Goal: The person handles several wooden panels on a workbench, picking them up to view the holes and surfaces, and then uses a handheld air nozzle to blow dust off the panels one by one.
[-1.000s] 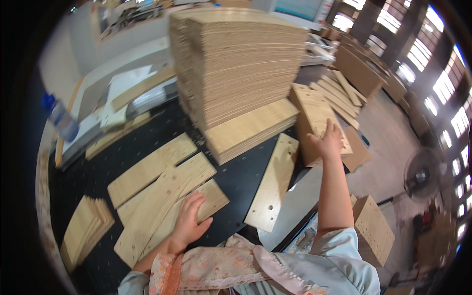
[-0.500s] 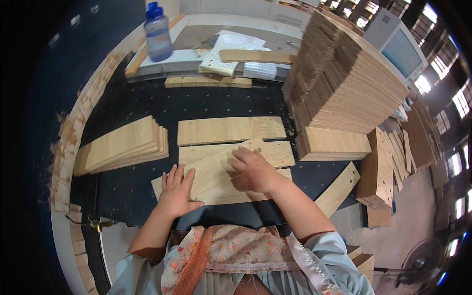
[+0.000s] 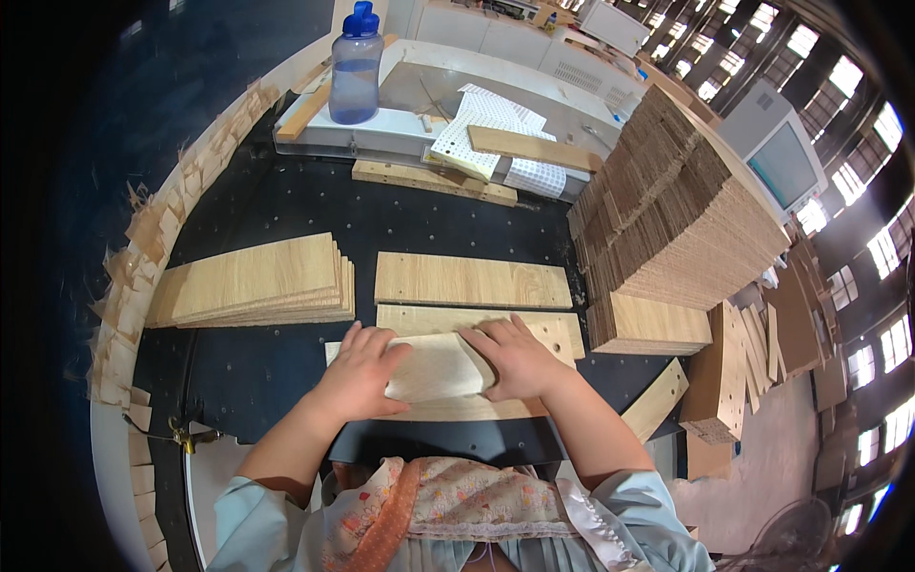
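Observation:
My left hand [image 3: 355,376] and my right hand [image 3: 516,358] grip a pale wooden board [image 3: 438,366] by its two ends, fingers over its far edge. It is tilted in front of me, brighter than the wood around it. Beneath it lies a near board [image 3: 481,411], mostly covered by my hands and the held piece. Just beyond, a middle board [image 3: 434,319] with holes at its right end is partly hidden by my fingers. A farther board [image 3: 472,280] with small holes lies parallel to it on the black perforated table [image 3: 286,381].
Fanned boards [image 3: 253,278] lie at left. On the right stands a tall stack of brown sheets [image 3: 658,200], with stacked boards [image 3: 653,322] before it and a loose drilled board [image 3: 656,398] nearer. A blue-lidded bottle [image 3: 355,81] and papers [image 3: 491,129] occupy the back ledge.
The slanted board has come up into both hands and now sits squarer to me. My right hand, blurred before, has closed on its right end. The whole view has shifted slightly.

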